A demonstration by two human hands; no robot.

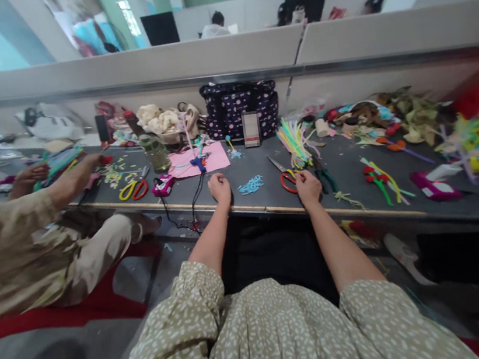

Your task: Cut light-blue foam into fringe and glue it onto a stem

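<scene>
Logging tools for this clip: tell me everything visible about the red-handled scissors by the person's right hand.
The scissors lie flat on the dark table near its front edge. Red loop handles, plastic by the look, point toward the person; the grey metal blades point away and to the left, and whether they are parted is too small to tell. The right hand rests curled at the handles, seemingly touching them. A blue paper scrap lies to the left and green-handled pliers to the right.
</scene>
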